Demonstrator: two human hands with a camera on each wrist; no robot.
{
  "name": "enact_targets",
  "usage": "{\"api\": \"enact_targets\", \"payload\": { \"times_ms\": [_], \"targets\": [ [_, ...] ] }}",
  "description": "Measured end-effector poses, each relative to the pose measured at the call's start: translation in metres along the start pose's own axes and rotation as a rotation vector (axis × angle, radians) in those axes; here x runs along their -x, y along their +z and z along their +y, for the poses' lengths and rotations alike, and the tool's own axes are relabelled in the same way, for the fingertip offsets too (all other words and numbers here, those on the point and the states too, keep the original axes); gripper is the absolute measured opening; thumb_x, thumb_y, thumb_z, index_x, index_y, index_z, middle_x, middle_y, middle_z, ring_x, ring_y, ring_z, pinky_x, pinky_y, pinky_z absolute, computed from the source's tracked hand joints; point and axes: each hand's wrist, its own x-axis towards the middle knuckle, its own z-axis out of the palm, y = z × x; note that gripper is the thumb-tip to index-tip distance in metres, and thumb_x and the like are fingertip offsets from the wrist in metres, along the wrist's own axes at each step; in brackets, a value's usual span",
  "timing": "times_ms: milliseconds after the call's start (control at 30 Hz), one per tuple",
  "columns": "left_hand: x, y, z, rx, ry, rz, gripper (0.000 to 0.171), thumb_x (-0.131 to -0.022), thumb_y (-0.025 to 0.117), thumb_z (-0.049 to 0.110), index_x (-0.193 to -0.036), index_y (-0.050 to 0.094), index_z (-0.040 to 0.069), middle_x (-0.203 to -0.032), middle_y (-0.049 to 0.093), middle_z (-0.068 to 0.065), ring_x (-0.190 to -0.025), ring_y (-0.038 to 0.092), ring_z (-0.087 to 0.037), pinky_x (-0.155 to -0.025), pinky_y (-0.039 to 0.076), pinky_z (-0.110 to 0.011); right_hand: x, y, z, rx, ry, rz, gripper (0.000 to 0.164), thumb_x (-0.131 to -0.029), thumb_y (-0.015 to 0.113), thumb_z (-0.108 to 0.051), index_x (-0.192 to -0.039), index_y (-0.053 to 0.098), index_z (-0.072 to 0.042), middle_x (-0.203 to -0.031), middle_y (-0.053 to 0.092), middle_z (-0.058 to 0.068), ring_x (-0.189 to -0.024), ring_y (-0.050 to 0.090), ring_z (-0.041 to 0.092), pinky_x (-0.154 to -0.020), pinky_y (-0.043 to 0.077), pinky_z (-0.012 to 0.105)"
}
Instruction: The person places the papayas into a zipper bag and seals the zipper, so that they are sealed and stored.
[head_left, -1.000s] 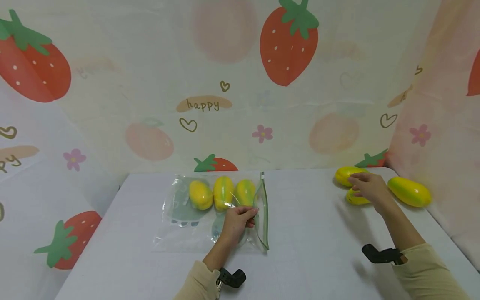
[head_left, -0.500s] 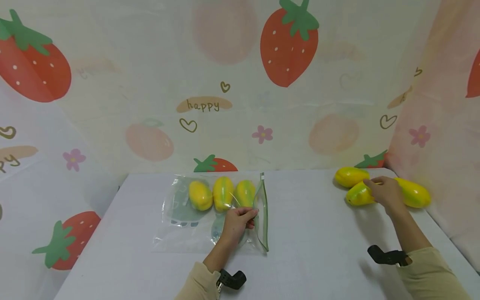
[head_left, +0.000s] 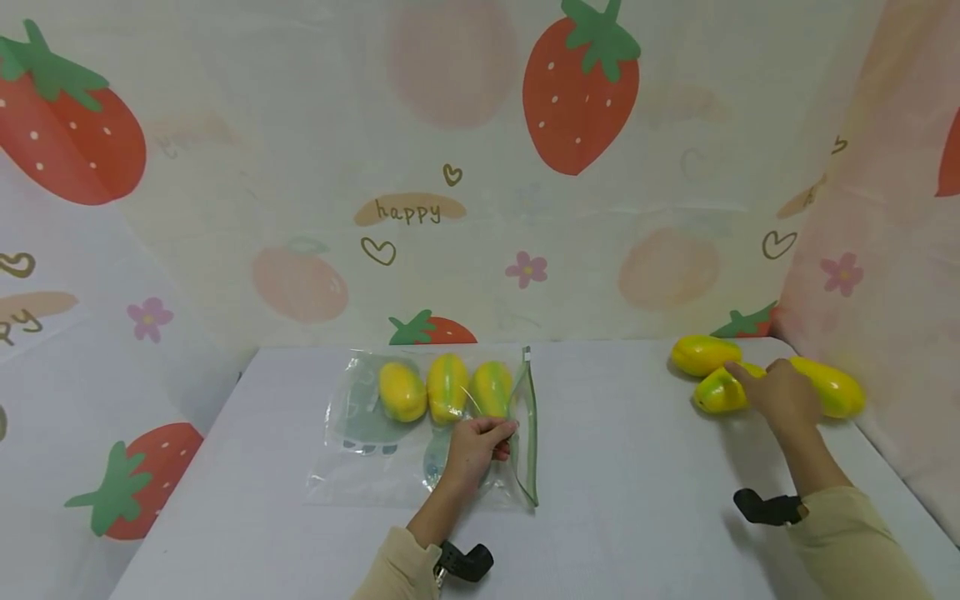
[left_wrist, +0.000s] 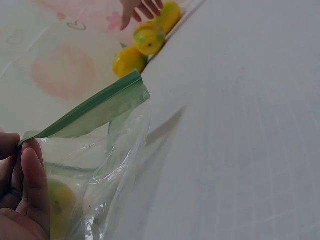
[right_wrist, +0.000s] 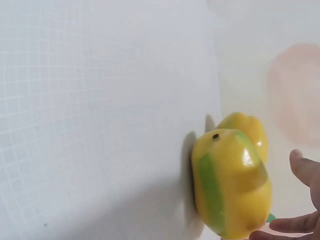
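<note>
My left hand [head_left: 474,448] pinches the opening edge of a clear zip bag [head_left: 352,479], which lies on the table. The left wrist view shows the bag's green zip strip [left_wrist: 95,106] standing apart from the fingers' far side. Inside the bag sit three yellow-green papayas [head_left: 447,390], side by side. At the far right, my right hand [head_left: 783,398] hovers over the nearest papaya [head_left: 718,392] with thumb and fingers spread. In the right wrist view a gap shows between the thumb and that papaya [right_wrist: 232,185]. A second papaya [head_left: 703,356] lies behind; a third [head_left: 838,392] is partly hidden by the hand.
A white cloth covers the table [head_left: 615,467]. Behind it hangs a strawberry-print backdrop [head_left: 300,167], with a pink side curtain [head_left: 885,333] close to the right-hand papayas. A black wrist camera [head_left: 765,507] sticks out from my right sleeve.
My right hand has shifted right and slightly down, off the rear papaya and over the nearest one. My left hand and the bag stay in place.
</note>
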Motion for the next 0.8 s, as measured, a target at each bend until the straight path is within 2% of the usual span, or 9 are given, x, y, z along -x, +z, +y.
{"api": "enact_targets", "payload": {
  "times_ms": [100, 233, 400, 467, 567, 633, 700, 800],
  "targets": [
    [-0.004, 0.001, -0.009, 0.002, 0.004, 0.005, 0.029, -0.091, 0.068, 0.015, -0.103, 0.068, -0.011, -0.066, 0.059, 0.006, -0.058, 0.055, -0.006, -0.055, 0.051, -0.017, -0.002, 0.004, 0.001, 0.017, 0.007, -0.001, 0.095, -0.090, 0.036, -0.075, -0.112, 0.046, 0.017, -0.082, 0.052, 0.021, -0.070, 0.051, 0.030, -0.056, 0.039, 0.035],
    [0.002, 0.001, -0.006, 0.005, 0.008, 0.001, 0.028, -0.091, 0.068, 0.013, -0.102, 0.067, -0.012, -0.066, 0.058, 0.005, -0.058, 0.054, -0.006, -0.055, 0.051, -0.017, -0.005, 0.010, 0.002, 0.045, 0.012, 0.018, 0.091, -0.092, 0.038, -0.071, -0.111, 0.046, 0.017, -0.077, 0.051, 0.018, -0.066, 0.050, 0.028, -0.055, 0.039, 0.034],
    [-0.002, 0.001, -0.011, 0.003, 0.010, 0.006, 0.029, -0.091, 0.068, 0.014, -0.103, 0.067, -0.013, -0.066, 0.058, 0.006, -0.058, 0.055, -0.005, -0.055, 0.051, -0.017, -0.009, 0.013, 0.006, 0.034, 0.037, 0.024, 0.090, -0.093, 0.043, -0.066, -0.120, 0.041, 0.020, -0.087, 0.052, 0.024, -0.071, 0.051, 0.031, -0.057, 0.040, 0.035],
    [-0.006, 0.001, -0.014, 0.003, 0.009, 0.016, 0.029, -0.090, 0.069, 0.015, -0.102, 0.068, -0.012, -0.065, 0.058, 0.006, -0.058, 0.054, -0.005, -0.055, 0.050, -0.016, -0.010, 0.013, 0.007, 0.001, 0.046, 0.017, 0.096, -0.091, 0.044, -0.068, -0.125, 0.038, 0.022, -0.093, 0.051, 0.027, -0.076, 0.051, 0.034, -0.060, 0.042, 0.036],
    [-0.007, 0.000, -0.015, 0.008, 0.002, 0.023, 0.029, -0.090, 0.069, 0.014, -0.102, 0.068, -0.011, -0.064, 0.058, 0.006, -0.057, 0.054, -0.006, -0.054, 0.050, -0.016, -0.011, 0.012, 0.009, -0.059, 0.060, -0.001, 0.105, -0.089, 0.045, -0.071, -0.137, 0.029, 0.021, -0.118, 0.049, 0.036, -0.095, 0.051, 0.044, -0.075, 0.048, 0.047],
    [-0.008, 0.000, -0.015, 0.012, 0.000, 0.024, 0.028, -0.090, 0.069, 0.014, -0.101, 0.068, -0.011, -0.064, 0.058, 0.006, -0.057, 0.054, -0.006, -0.054, 0.050, -0.017, -0.011, 0.012, 0.010, -0.112, 0.059, -0.008, 0.110, -0.088, 0.046, -0.071, -0.143, 0.019, 0.021, -0.135, 0.039, 0.041, -0.105, 0.049, 0.048, -0.085, 0.049, 0.052],
    [-0.008, 0.000, -0.015, 0.009, -0.001, 0.021, 0.028, -0.090, 0.068, 0.014, -0.101, 0.068, -0.011, -0.064, 0.057, 0.006, -0.057, 0.054, -0.006, -0.054, 0.050, -0.017, -0.010, 0.013, 0.011, -0.172, 0.065, -0.019, 0.111, -0.089, 0.049, -0.068, -0.145, 0.011, 0.020, -0.143, 0.029, 0.043, -0.103, 0.053, 0.047, -0.086, 0.051, 0.051],
    [-0.007, 0.001, -0.015, 0.002, -0.001, 0.021, 0.029, -0.090, 0.069, 0.015, -0.102, 0.068, -0.011, -0.064, 0.058, 0.006, -0.058, 0.054, -0.005, -0.055, 0.050, -0.016, -0.008, 0.016, 0.013, -0.260, 0.080, -0.031, 0.108, -0.090, 0.054, -0.061, -0.146, 0.007, 0.019, -0.143, 0.029, 0.043, -0.079, 0.058, 0.034, -0.068, 0.055, 0.039]
  ]
}}
